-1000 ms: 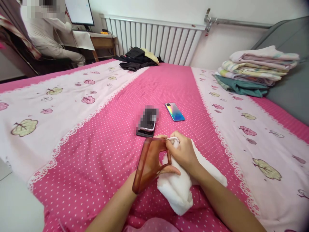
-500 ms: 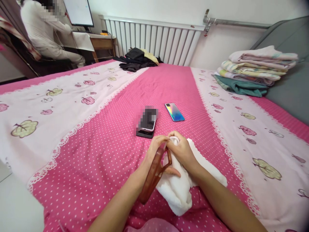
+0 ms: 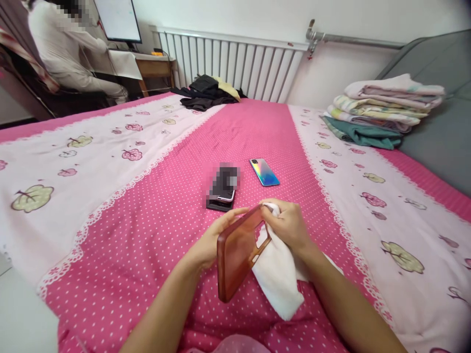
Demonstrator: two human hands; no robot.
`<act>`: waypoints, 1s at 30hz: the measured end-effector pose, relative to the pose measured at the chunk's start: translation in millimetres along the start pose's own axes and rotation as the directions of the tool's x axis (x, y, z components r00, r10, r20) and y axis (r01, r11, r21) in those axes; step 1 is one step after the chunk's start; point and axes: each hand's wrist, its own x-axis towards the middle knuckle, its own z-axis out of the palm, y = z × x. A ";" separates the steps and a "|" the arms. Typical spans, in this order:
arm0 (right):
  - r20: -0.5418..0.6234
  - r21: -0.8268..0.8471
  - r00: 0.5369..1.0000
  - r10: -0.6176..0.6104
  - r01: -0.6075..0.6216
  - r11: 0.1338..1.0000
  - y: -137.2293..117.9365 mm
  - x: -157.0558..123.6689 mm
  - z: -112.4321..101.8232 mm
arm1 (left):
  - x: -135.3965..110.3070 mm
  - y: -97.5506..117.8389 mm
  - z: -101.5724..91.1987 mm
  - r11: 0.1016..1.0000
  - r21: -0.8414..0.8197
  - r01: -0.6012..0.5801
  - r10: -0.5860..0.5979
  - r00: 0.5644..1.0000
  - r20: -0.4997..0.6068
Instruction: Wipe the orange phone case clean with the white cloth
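My left hand (image 3: 209,240) grips a translucent brown phone case (image 3: 237,252) by its left edge, back face turned toward me, above the pink dotted bedspread (image 3: 154,215). My right hand (image 3: 289,225) is closed on a white cloth (image 3: 277,274) and presses a bunched corner of it against the case's top right corner, near the camera cutout. The rest of the cloth hangs down under my right wrist. Just beyond my hands lie a dark phone (image 3: 222,189) and a phone with an iridescent blue back (image 3: 264,171).
A stack of folded blankets (image 3: 382,110) sits at the right by a grey headboard (image 3: 437,127). Dark clothes (image 3: 208,90) lie at the bed's far edge before a white radiator (image 3: 235,61). A seated person (image 3: 66,54) is at a desk with a monitor (image 3: 117,19), far left.
My left hand has turned the case from edge-on to showing its flat back. My right hand with the cloth stayed at the case's top corner.
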 end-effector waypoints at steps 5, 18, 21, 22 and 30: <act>0.108 -0.114 0.979 -0.173 0.185 0.976 -2.3 -3.5 2.5 | -3.0 11.1 9.4 0.896 -0.331 0.296 -0.241 0.950 0.196; -0.032 -0.256 0.896 -0.442 0.420 0.871 -12.8 -25.5 13.2 | -8.0 -13.3 28.6 0.961 -0.156 0.230 -0.225 0.973 0.050; -0.119 -0.268 0.881 -0.458 0.416 0.869 -16.4 -28.6 11.7 | -12.1 -10.3 31.6 0.976 -0.090 0.197 -0.188 0.977 0.097; -0.140 -0.261 0.879 -0.456 0.412 0.873 -17.8 -29.5 11.6 | -12.9 -10.0 31.4 0.982 -0.066 0.179 -0.171 0.980 0.103; -0.177 -0.261 0.875 -0.451 0.400 0.879 -24.5 -32.5 13.3 | -14.1 -12.1 26.9 0.971 0.231 -0.054 0.030 0.994 0.107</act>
